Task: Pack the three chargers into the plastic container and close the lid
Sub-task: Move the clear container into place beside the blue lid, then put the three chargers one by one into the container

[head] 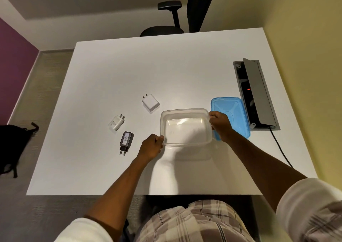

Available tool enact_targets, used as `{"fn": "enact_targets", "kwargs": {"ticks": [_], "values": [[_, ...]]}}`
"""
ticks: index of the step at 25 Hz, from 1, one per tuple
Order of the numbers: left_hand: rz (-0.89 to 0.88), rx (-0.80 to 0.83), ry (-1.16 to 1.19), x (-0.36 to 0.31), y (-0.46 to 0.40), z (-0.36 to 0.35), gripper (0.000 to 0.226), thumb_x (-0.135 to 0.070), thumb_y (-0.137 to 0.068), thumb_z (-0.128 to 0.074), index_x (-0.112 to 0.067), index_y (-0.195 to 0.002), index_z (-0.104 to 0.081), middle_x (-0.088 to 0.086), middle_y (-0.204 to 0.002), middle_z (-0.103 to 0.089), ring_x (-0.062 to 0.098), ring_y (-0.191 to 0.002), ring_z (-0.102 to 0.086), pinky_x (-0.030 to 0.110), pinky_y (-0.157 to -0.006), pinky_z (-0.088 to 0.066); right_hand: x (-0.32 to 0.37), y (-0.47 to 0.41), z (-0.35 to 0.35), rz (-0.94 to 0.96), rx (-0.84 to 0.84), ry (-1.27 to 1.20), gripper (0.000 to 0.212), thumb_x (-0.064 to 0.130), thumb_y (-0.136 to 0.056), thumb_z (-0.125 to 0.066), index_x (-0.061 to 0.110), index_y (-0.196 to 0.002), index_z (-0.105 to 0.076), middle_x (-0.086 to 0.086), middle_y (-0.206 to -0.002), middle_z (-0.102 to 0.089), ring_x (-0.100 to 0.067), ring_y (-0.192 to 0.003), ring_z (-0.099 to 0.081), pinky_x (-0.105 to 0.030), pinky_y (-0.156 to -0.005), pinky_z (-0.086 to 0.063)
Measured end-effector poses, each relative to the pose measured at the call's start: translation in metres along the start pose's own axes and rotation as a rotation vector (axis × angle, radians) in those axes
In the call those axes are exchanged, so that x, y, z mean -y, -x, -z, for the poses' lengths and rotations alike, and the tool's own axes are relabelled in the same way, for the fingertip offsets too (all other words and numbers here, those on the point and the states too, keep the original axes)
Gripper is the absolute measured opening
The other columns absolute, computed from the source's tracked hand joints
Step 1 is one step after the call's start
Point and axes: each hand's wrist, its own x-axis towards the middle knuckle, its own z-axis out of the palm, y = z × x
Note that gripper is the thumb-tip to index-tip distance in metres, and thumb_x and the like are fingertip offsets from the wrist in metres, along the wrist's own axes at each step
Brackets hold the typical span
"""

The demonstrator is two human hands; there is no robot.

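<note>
A clear plastic container (185,112) stands open on the white table (129,71), with nothing inside it. My left hand (151,146) grips its near-left corner. My right hand (220,126) holds its right rim. The blue lid (233,108) lies flat just right of the container, partly under my right hand. Three chargers lie to the left: a large white charger (150,102), a small white charger (116,123) and a dark charger (125,142) with a label, its pins toward me.
An open grey cable box (257,93) is set into the table at the right, with a black cable (281,149) running from it. A black office chair (172,19) stands behind the table. A dark bag (13,145) lies on the floor at the left.
</note>
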Motion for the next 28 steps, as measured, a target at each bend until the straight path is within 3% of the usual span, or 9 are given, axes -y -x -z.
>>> {"fn": "enact_targets", "kwargs": {"ticks": [3, 5, 9, 12, 15, 20, 23, 26, 28], "values": [[0.000, 0.007, 0.007, 0.006, 0.002, 0.000, 0.035, -0.044, -0.100, -0.046, -0.020, -0.075, -0.052, 0.009, -0.092, -0.075, 0.033, -0.092, -0.070, 0.050, -0.095, -0.051, 0.002, 0.000, -0.002, 0.007, -0.003, -0.010, 0.031, -0.001, -0.079, -0.046, -0.017, -0.105, -0.054, -0.035, -0.089, -0.051, -0.027, -0.080, -0.047, -0.044, -0.073, -0.050], [-0.003, 0.026, 0.021, 0.009, 0.002, 0.002, 0.035, -0.044, -0.100, -0.046, -0.020, -0.077, -0.054, 0.007, -0.092, -0.075, 0.032, -0.092, -0.070, 0.049, -0.095, -0.051, 0.001, 0.003, -0.004, 0.014, -0.019, 0.002, 0.028, 0.000, -0.082, -0.048, -0.011, -0.104, -0.060, -0.034, -0.102, -0.059, -0.028, -0.084, -0.052, -0.053, -0.087, -0.053], [-0.012, 0.073, 0.025, 0.008, 0.009, 0.010, 0.035, -0.041, -0.099, -0.048, -0.012, -0.099, -0.066, 0.009, -0.101, -0.075, 0.033, -0.097, -0.070, 0.048, -0.096, -0.053, -0.003, 0.009, -0.004, 0.093, -0.150, 0.129, 0.035, 0.005, -0.088, -0.051, 0.006, -0.122, -0.060, -0.009, -0.115, -0.062, -0.024, -0.107, -0.056, -0.031, -0.091, -0.041], [-0.001, 0.078, 0.021, 0.019, 0.009, 0.020, 0.034, -0.037, -0.098, -0.049, -0.009, -0.106, -0.066, 0.010, -0.108, -0.073, 0.033, -0.102, -0.068, 0.047, -0.096, -0.053, 0.001, 0.016, -0.009, 0.136, -0.189, 0.171, 0.038, 0.008, -0.092, -0.054, 0.011, -0.131, -0.054, -0.009, -0.130, -0.059, -0.027, -0.119, -0.055, -0.029, -0.093, -0.038], [0.008, 0.075, 0.018, 0.036, 0.009, 0.033, 0.030, -0.034, -0.097, -0.050, -0.009, -0.100, -0.067, 0.010, -0.106, -0.073, 0.032, -0.099, -0.068, 0.045, -0.094, -0.054, 0.012, 0.022, -0.018, 0.227, -0.188, 0.204, 0.036, 0.008, -0.093, -0.055, 0.011, -0.129, -0.056, -0.010, -0.130, -0.061, -0.027, -0.114, -0.058, -0.028, -0.093, -0.040], [0.007, 0.049, 0.052, 0.066, 0.010, 0.063, 0.019, -0.032, -0.077, -0.041, -0.020, -0.078, -0.055, 0.010, -0.079, -0.058, 0.022, -0.077, -0.056, 0.046, -0.079, -0.053, 0.042, 0.046, -0.046, 0.510, -0.240, 0.214, 0.042, 0.000, -0.091, -0.052, 0.010, -0.131, -0.054, -0.011, -0.130, -0.055, -0.024, -0.105, -0.060, -0.032, -0.092, -0.049], [0.083, 0.006, 0.142, 0.091, 0.006, 0.082, 0.018, -0.018, -0.089, -0.048, -0.020, -0.078, -0.063, 0.025, -0.100, -0.070, 0.033, -0.087, -0.064, 0.042, -0.082, -0.054, 0.055, 0.060, -0.075, 0.649, -0.196, 0.220, 0.044, 0.000, -0.089, -0.052, 0.015, -0.131, -0.054, -0.006, -0.130, -0.055, -0.018, -0.103, -0.059, -0.030, -0.090, -0.050], [0.161, -0.066, 0.196, 0.099, 0.000, 0.096, 0.018, -0.012, -0.094, -0.051, -0.021, -0.088, -0.066, 0.018, -0.108, -0.072, 0.032, -0.083, -0.067, 0.035, -0.075, -0.053, 0.061, 0.070, -0.101, 0.704, -0.127, 0.267, 0.045, 0.000, -0.088, -0.054, 0.018, -0.129, -0.055, -0.001, -0.127, -0.057, -0.016, -0.100, -0.059, -0.029, -0.090, -0.050], [0.146, -0.115, 0.193, 0.099, -0.005, 0.101, 0.014, -0.020, -0.095, -0.053, -0.019, -0.097, -0.067, 0.014, -0.107, -0.074, 0.032, -0.092, -0.071, 0.040, -0.084, -0.056, 0.063, 0.072, -0.113, 0.772, -0.111, 0.310, 0.046, -0.001, -0.087, -0.056, 0.015, -0.130, -0.054, -0.003, -0.126, -0.057, -0.016, -0.099, -0.059, -0.032, -0.090, -0.051]]}}
